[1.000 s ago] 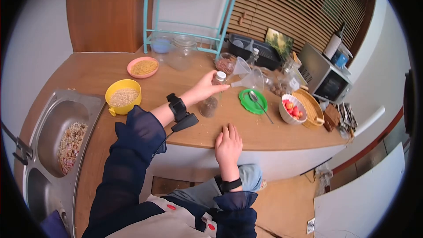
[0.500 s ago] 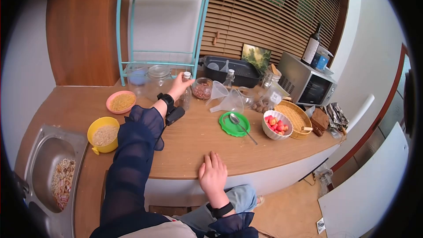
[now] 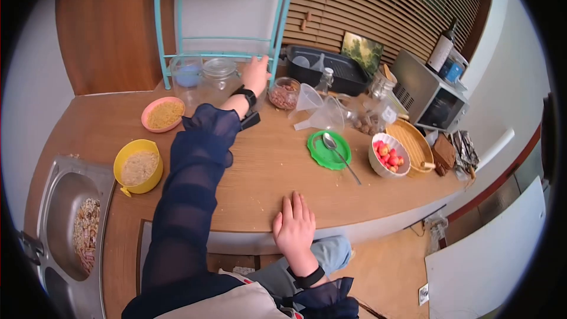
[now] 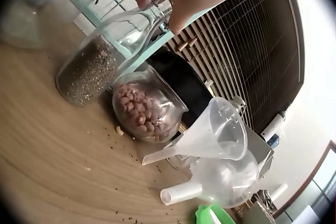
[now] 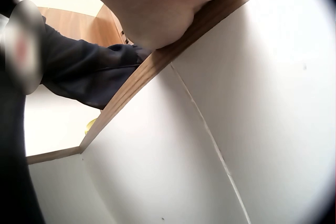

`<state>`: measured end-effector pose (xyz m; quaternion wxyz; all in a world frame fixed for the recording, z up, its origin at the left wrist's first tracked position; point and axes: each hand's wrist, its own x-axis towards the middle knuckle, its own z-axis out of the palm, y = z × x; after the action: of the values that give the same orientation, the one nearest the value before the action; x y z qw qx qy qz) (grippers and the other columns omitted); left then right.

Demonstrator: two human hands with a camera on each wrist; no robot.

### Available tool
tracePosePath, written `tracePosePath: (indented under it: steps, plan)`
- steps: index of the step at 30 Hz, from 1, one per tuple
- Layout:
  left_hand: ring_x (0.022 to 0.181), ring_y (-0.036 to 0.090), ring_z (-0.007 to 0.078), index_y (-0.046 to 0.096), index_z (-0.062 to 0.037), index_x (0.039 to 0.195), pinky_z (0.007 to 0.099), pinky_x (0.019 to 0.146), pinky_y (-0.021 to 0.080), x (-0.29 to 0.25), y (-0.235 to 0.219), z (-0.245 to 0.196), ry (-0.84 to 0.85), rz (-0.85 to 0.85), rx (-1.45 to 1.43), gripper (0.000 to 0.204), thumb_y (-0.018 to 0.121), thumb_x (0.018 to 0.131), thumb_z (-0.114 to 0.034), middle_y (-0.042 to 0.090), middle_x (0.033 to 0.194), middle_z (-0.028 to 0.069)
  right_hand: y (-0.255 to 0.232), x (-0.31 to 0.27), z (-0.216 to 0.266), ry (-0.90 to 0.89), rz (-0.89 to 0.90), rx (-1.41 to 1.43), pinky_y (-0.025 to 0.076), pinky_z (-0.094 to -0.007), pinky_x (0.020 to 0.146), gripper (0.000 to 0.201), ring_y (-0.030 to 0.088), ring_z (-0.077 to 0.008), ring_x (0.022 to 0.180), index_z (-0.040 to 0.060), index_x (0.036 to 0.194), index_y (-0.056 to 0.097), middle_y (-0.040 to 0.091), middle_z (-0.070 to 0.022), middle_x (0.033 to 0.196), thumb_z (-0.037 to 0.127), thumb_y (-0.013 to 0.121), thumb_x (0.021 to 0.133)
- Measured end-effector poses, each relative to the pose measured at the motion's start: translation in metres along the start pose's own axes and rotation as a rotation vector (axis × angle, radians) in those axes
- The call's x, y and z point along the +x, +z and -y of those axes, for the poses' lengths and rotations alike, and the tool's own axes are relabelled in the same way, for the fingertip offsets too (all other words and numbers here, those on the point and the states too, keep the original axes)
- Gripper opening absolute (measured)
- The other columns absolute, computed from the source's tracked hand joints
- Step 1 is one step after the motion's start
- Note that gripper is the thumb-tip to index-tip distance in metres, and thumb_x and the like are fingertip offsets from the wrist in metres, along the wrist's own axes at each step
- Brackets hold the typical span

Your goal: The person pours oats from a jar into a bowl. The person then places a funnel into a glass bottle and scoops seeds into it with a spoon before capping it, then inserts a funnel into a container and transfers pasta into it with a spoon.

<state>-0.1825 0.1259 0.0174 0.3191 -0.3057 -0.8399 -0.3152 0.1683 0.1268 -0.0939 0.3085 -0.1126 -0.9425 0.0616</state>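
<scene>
My left hand [image 3: 256, 75] reaches to the back of the counter, close to the teal rack. In the left wrist view its fingers grip the neck of a clear glass bottle [image 4: 86, 71], which is partly filled with dark, speckled grains. The bottle's base is low over the wooden surface, beside a round glass jar [image 4: 142, 111] of reddish-brown nuts. My hand hides the bottle's top. At the counter's front edge my right hand [image 3: 294, 224] rests flat, fingers extended and holding nothing. Two clear plastic funnels [image 4: 210, 134] lie just right of the nut jar.
A lidded glass jar [image 3: 218, 85] stands left of my left hand, before the teal rack [image 3: 159, 29]. Nearer are a pink dish [image 3: 177, 119] and a yellow bowl [image 3: 155, 180], with the sink [image 3: 53, 201] beyond. Rightward lie a green lid [image 3: 319, 159] with a spoon and a white fruit bowl [image 3: 381, 168].
My left hand has carried the bottle from the middle of the counter back to beside the nut jar. The right hand has stayed on the front edge. The head view has shifted.
</scene>
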Motion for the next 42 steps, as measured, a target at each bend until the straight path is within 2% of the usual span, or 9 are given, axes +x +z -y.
tracePosePath:
  steps: [5, 6, 13, 16, 20, 22, 26, 37, 42]
  plan:
    - [0.083, 0.053, 0.0358, 0.045, -0.0055, 0.109, 0.0425, 0.068, 0.046, 0.018, 0.046, 0.022, -0.179, -0.024, -0.03, 0.053, 0.068, 0.062, -0.009, 0.046, 0.098, 0.0198, 0.001, 0.003, -0.001, -0.073, 0.062, -0.005, 0.035, -0.0419, 0.088, 0.038, 0.044, -0.032, 0.11, -0.0002, 0.105, 0.052, 0.045, -0.02, 0.119, 0.023, 0.047, 0.076]
    - [0.09, 0.052, 0.0343, 0.048, -0.0083, 0.104, 0.0412, 0.07, 0.046, 0.01, 0.026, 0.006, -0.102, -0.068, 0.112, 0.024, 0.042, 0.081, -0.011, 0.047, 0.106, 0.0166, 0.001, 0.004, -0.002, -0.088, 0.075, -0.004, 0.035, -0.0427, 0.089, 0.039, 0.043, -0.0329, 0.11, -0.0017, 0.105, 0.051, 0.044, -0.0213, 0.119, 0.023, 0.047, 0.076]
    - [0.118, 0.035, 0.029, 0.04, -0.0071, 0.12, 0.0427, 0.088, 0.037, -0.015, 0.018, 0.013, 0.16, -0.186, 0.389, 0.047, 0.05, 0.074, -0.007, 0.032, 0.131, 0.0105, -0.009, 0.023, -0.008, -0.238, 0.179, -0.054, 0.041, -0.0418, 0.082, 0.038, 0.047, -0.035, 0.104, -0.0051, 0.098, 0.051, 0.046, -0.025, 0.114, 0.026, 0.049, 0.076]
    - [0.12, 0.032, 0.0275, 0.038, -0.004, 0.122, 0.0434, 0.091, 0.034, -0.02, 0.013, 0.015, 0.17, -0.14, 0.315, 0.055, 0.055, 0.07, -0.008, 0.03, 0.133, 0.0093, -0.028, 0.059, -0.001, -0.254, 0.618, -0.179, 0.046, -0.0341, 0.069, 0.038, 0.054, -0.0277, 0.087, 0.0004, 0.08, 0.051, 0.052, -0.0193, 0.1, 0.038, 0.055, 0.075]
    - [0.118, 0.034, 0.0277, 0.038, -0.0023, 0.122, 0.0411, 0.09, 0.036, -0.018, 0.011, 0.017, 0.186, -0.108, 0.315, 0.057, 0.054, 0.067, -0.006, 0.031, 0.132, 0.0098, -0.004, 0.066, 0.001, -0.312, 0.599, -0.275, 0.045, -0.0355, 0.068, 0.038, 0.052, -0.0277, 0.088, -0.0008, 0.089, 0.052, 0.051, -0.0191, 0.103, 0.035, 0.053, 0.077]
    - [0.116, 0.036, 0.0281, 0.04, -0.0012, 0.12, 0.0404, 0.089, 0.036, -0.018, 0.007, 0.017, 0.204, -0.092, 0.329, 0.054, 0.052, 0.068, -0.005, 0.033, 0.13, 0.0102, 0.01, 0.05, 0.006, -0.275, 0.265, -0.332, 0.045, -0.0373, 0.07, 0.04, 0.05, -0.0286, 0.094, -0.0014, 0.099, 0.05, 0.05, -0.0191, 0.106, 0.034, 0.051, 0.079]
    - [0.112, 0.04, 0.0268, 0.036, 0.0019, 0.121, 0.0369, 0.085, 0.042, -0.014, 0.005, 0.013, 0.099, -0.017, 0.187, 0.062, 0.058, 0.064, -0.008, 0.032, 0.13, 0.0109, 0.019, 0.039, 0.018, -0.155, 0.281, -0.319, 0.043, -0.0398, 0.077, 0.034, 0.045, -0.0315, 0.106, -0.0011, 0.107, 0.047, 0.046, -0.0206, 0.114, 0.013, 0.042, 0.076]
    - [0.108, 0.042, 0.028, 0.032, -0.0002, 0.124, 0.0341, 0.078, 0.048, -0.016, 0.007, 0.016, 0.167, 0.015, 0.151, 0.071, 0.062, 0.06, -0.01, 0.023, 0.136, 0.0086, 0.023, 0.033, 0.013, -0.03, 0.212, -0.121, 0.036, -0.0414, 0.088, 0.036, 0.041, -0.0315, 0.111, 0.0011, 0.111, 0.047, 0.044, -0.0188, 0.119, 0.011, 0.04, 0.078]
    - [0.122, 0.027, 0.03, 0.031, -0.0108, 0.128, 0.0422, 0.094, 0.033, -0.021, -0.001, 0.009, 0.206, 0.062, 0.172, 0.075, 0.065, 0.063, -0.022, 0.022, 0.137, 0.0102, 0.023, 0.033, 0.01, -0.035, 0.16, -0.059, 0.037, -0.0413, 0.086, 0.032, 0.044, -0.0316, 0.107, 0.0006, 0.106, 0.05, 0.047, -0.0184, 0.116, 0.012, 0.043, 0.077]
